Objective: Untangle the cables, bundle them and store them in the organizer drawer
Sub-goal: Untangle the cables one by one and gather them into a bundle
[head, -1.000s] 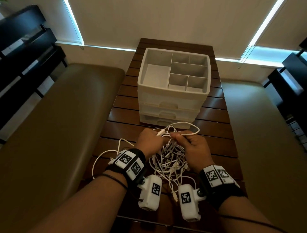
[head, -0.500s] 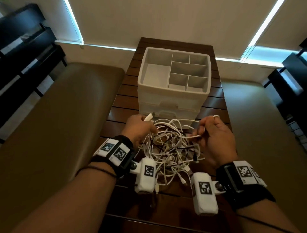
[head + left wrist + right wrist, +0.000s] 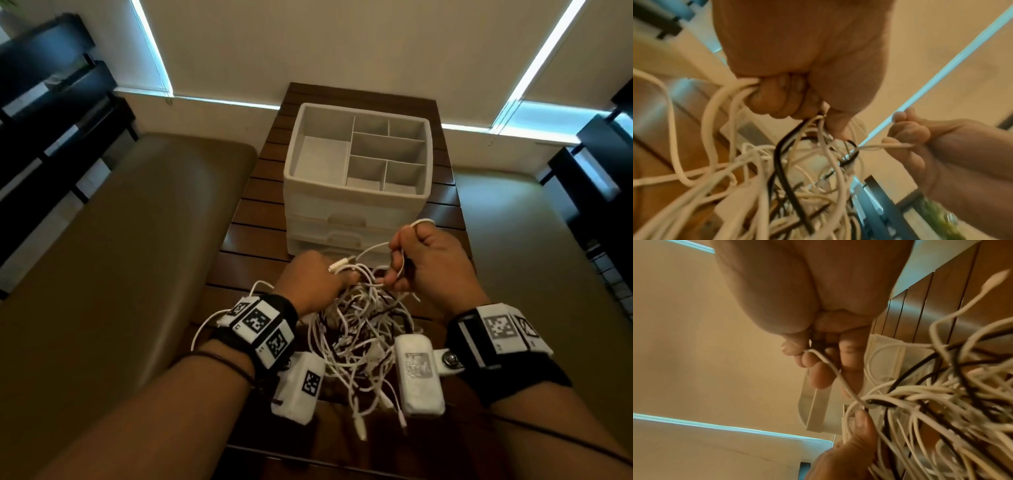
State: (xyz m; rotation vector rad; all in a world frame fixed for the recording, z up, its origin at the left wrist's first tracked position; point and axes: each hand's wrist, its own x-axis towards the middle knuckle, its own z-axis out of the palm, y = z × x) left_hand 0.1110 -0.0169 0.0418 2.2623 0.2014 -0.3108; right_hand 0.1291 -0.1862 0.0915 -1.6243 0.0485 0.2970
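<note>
A tangle of white and black cables point(image 3: 359, 329) hangs between my hands above the wooden table point(image 3: 239, 240). My left hand point(image 3: 315, 281) grips several strands of the tangle point(image 3: 777, 162) in a fist, a white plug sticking out past its fingers. My right hand point(image 3: 428, 263) pinches one thin white cable point(image 3: 830, 368) and pulls it out to the right; a loop of it shows above the knuckles. The white organizer point(image 3: 356, 205) stands just behind the hands, its drawers shut and its top tray of compartments empty.
Brown padded benches point(image 3: 120, 257) run along both sides of the narrow table. Dark shelving point(image 3: 51, 102) stands at far left and far right. Loose cable ends point(image 3: 363, 425) dangle toward the table's near edge.
Both hands have come back closer together and lower. My right hand has drawn a white cable up and to the right, and a loop now shows over its knuckles.
</note>
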